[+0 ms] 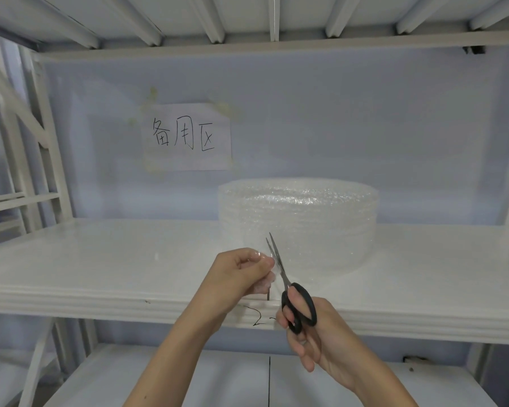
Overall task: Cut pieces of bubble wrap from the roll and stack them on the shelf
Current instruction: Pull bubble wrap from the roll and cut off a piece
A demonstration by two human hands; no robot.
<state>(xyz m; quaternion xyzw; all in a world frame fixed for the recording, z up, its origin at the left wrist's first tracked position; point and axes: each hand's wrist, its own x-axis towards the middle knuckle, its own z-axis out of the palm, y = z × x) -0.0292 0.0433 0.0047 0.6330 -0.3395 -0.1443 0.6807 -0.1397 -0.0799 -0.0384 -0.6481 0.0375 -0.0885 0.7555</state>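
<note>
Shelf (pixel 100 259) glossy white. Bubble wrap roll (pixel 299 218) clear, bubble-dotted. Scissors (pixel 294 298): black handles, silver blades. Wall (pixel 365 127) pale lilac-blue. Paper sign (pixel 187 136) white, black handwritten characters.

one bubble wrap roll (pixel 299 224), one pair of scissors (pixel 291 292), one paper sign (pixel 187 137), two hands (pixel 241 273)

A roll of bubble wrap (pixel 299 227) stands on the shelf (pixel 100 259), right of centre and near the back wall. A paper sign (pixel 187 137) hangs on that wall, above and left of the roll. In front of the roll, over the shelf's front edge, the left hand (pixel 241 274) pinches a loose end of wrap (pixel 265 282); just right of it the right hand (pixel 312 333) holds scissors (pixel 288 286), blades pointing up toward the roll. A lower shelf (pixel 188 377) lies beneath.
</note>
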